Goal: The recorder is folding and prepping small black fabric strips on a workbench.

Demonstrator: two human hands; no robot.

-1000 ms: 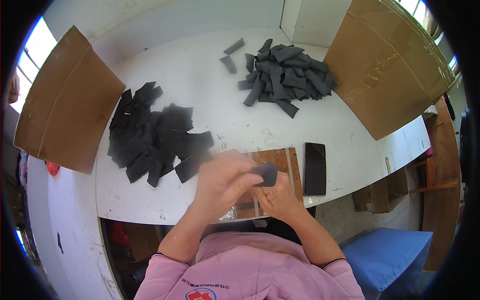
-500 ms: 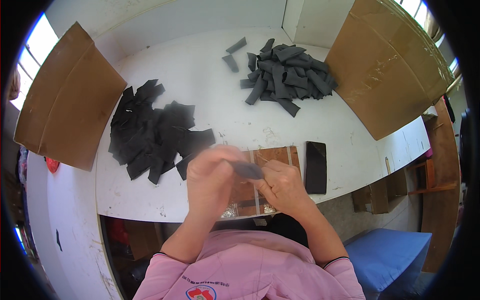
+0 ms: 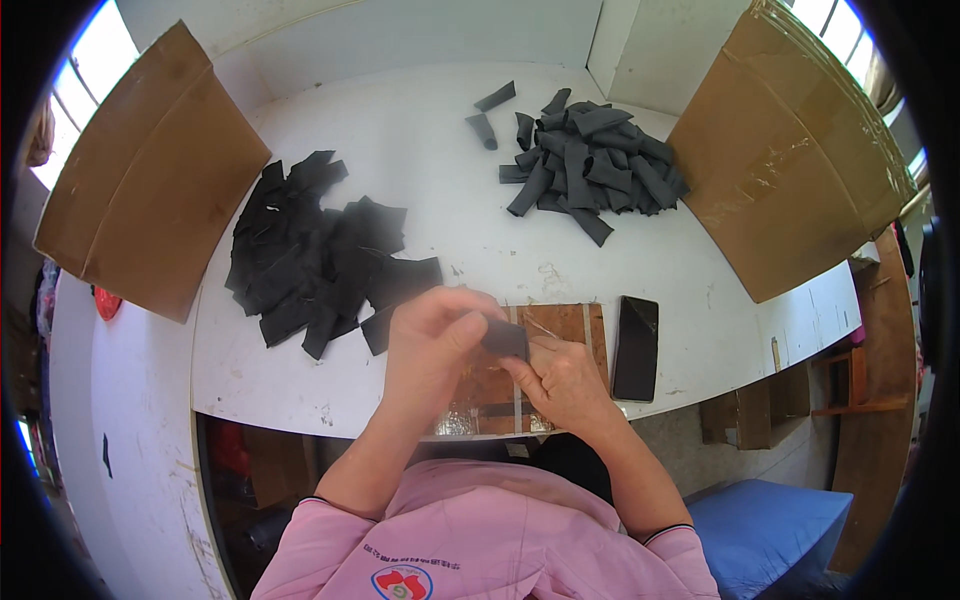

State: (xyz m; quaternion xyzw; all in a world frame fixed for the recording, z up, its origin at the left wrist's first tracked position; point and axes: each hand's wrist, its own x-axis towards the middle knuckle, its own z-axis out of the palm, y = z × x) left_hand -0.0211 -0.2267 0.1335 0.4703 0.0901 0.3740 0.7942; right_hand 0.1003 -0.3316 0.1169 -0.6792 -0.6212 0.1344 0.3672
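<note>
Between my hands is a short dark grey fabric tube (image 3: 506,339), held over a brown board with tape strips (image 3: 490,392) at the table's front edge. My left hand (image 3: 440,335) pinches the tube's left end between thumb and fingers. My right hand (image 3: 565,375) is closed at its right end, and its fingertips are partly hidden. Left of my hands spreads a pile of flat black fabric pieces (image 3: 320,260). At the far right of the table, rolled dark grey fabric tubes (image 3: 590,165) are heaped, with two loose ones (image 3: 482,130) beside them.
A black phone (image 3: 636,348) lies right of the board. Large cardboard sheets or box sides stand at the left (image 3: 150,175) and right (image 3: 790,150) of the white table (image 3: 440,190). A blue-covered seat (image 3: 765,535) is at the lower right.
The tube has turned so more of its flat side shows. My left hand has shifted slightly around its end; both hands keep hold. The whole view has tilted slightly.
</note>
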